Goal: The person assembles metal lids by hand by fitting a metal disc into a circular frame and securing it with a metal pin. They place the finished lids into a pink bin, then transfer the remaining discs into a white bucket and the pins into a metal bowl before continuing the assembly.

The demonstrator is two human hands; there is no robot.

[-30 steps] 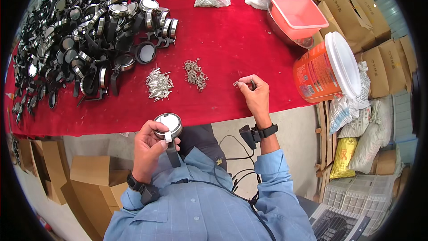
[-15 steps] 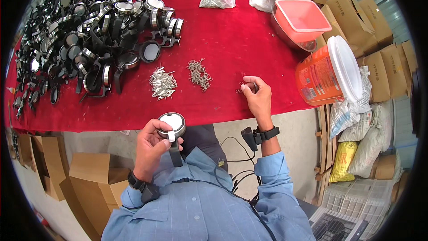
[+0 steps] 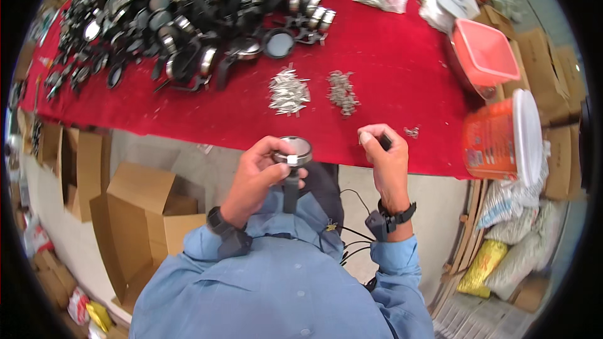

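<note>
here, just left of the middle, towards nine o'clock, the left hand (image 3: 254, 169) is curled firm, thumb and fingers gripping a round part (image 3: 300, 147): a flat, pale disc in a smooth metal ring, with a white tab (image 3: 292, 160) by the thumb and a flat dark strap (image 3: 291, 194) hanging towards six o'clock. it's held up at the near edge of the tabletop (image 3: 402, 56), draped in red cloth, matt and faintly creased.

over at three o'clock, the right hand (image 3: 391, 163) is nearly closed, thumb bent to forefinger, a small dark piece (image 3: 385, 142) tucked among the fingers; whether those blurred fingertips pinch anything more, i cannot tell. just beside it, a few tiny metal bits (image 3: 411, 132) lie loose.

up at twelve, a heap of slim, straight silvery pins (image 3: 289, 92); at one, a rough mound of little wiry clips (image 3: 342, 93). farther out at eleven, a great glossy jumble (image 3: 160, 20) of black and bright-metal rounds. at two, a smooth pink plastic basin (image 3: 483, 56); at three, a rounded orange bucket (image 3: 487, 141), white-rimmed. and down at eight, a stiff brown cardboard box (image 3: 141, 188), flaps spread.
</note>
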